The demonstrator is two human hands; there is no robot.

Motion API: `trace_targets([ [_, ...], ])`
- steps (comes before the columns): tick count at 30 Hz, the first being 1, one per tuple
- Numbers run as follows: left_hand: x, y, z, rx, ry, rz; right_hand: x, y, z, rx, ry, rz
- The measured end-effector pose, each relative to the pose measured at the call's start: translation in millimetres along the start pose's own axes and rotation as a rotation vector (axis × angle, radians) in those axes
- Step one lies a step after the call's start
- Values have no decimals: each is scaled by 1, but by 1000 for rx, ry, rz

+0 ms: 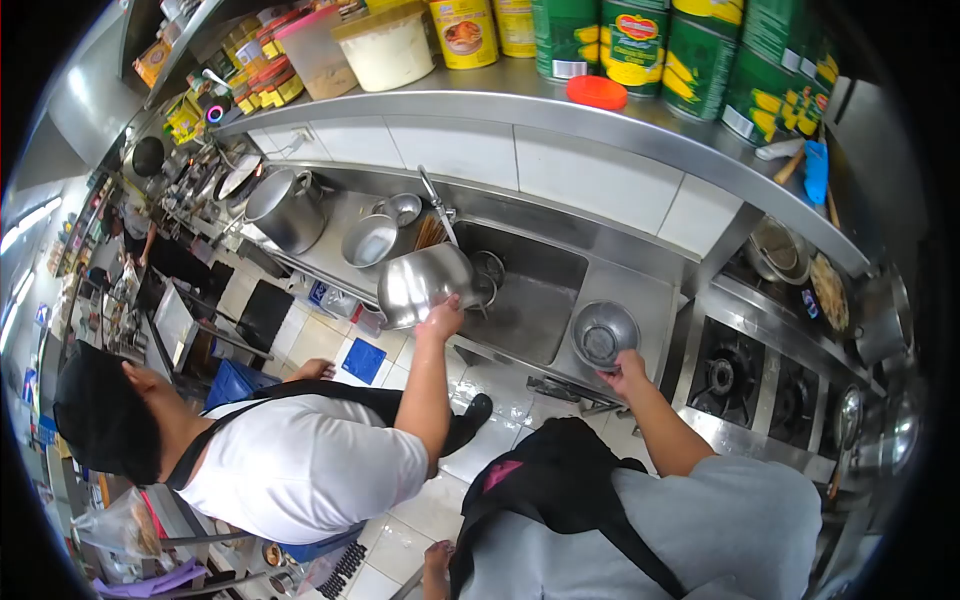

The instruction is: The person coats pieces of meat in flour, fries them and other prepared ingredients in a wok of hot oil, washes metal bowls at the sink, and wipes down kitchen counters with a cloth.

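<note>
My right hand (626, 374) grips the near rim of a round metal bowl (622, 318) at the right end of the sink counter. A smaller round metal shape shows inside that bowl. Low beside my black apron, my left hand (437, 562) hangs away from the counter; its fingers are too poorly shown to make out. To the left, a co-worker's hand (440, 318) touches a large shiny metal bowl (425, 280), tilted at the left edge of the sink (535, 290).
A co-worker in a white shirt (310, 470) stands close on the left. Gas burners (722, 375) lie to the right. A tall pot (286, 212) and a smaller metal bowl (369, 241) stand left of the faucet (436, 200). Overhead, a shelf (480, 105) bears several cans.
</note>
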State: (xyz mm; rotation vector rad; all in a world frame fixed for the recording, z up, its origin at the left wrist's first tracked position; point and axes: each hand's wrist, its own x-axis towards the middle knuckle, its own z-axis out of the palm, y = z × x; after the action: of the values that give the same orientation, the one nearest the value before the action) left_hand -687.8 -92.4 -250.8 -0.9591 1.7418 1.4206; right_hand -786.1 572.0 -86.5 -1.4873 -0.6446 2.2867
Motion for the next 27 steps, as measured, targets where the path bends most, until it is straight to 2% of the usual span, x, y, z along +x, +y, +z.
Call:
trace_targets([
  [6, 0, 19, 36, 92, 17, -148, 56, -22, 38, -85, -74, 8],
  [7, 2, 43, 37, 545, -134, 205, 70, -25, 47, -140, -89, -14],
  [9, 15, 60, 66, 204, -39, 291, 84, -35, 75, -219, -122, -36],
  [10, 34, 77, 80, 303, -10, 316, 86, -38, 90, -236, -127, -80],
  [12, 21, 141, 121, 610, 104, 785, 89, -43, 122, -278, -142, -127],
  [13, -19, 200, 152, 707, 166, 994, 91, -43, 137, -318, -152, -193],
  [15, -57, 291, 204, 575, 29, 871, 102, -40, 158, -391, -163, -260],
  [16, -50, 318, 228, 496, 8, 1051, 122, -34, 166, -379, -218, -237],
  [18, -69, 402, 272, 473, -90, 1107, 136, -29, 189, -379, -276, -220],
  [19, -61, 437, 294, 443, -123, 1217, 136, -25, 204, -388, -315, -154],
  [21, -39, 507, 335, 304, -262, 1221, 140, -17, 232, -403, -349, -92],
  [23, 20, 563, 381, 197, -171, 1417, 151, -4, 262, -393, -379, 43],
  [25, 64, 614, 415, 73, -262, 1211, 136, 7, 295, -389, -331, 72],
  [27, 89, 653, 438, -182, -455, 862, 134, 18, 319, -384, -265, 95],
])
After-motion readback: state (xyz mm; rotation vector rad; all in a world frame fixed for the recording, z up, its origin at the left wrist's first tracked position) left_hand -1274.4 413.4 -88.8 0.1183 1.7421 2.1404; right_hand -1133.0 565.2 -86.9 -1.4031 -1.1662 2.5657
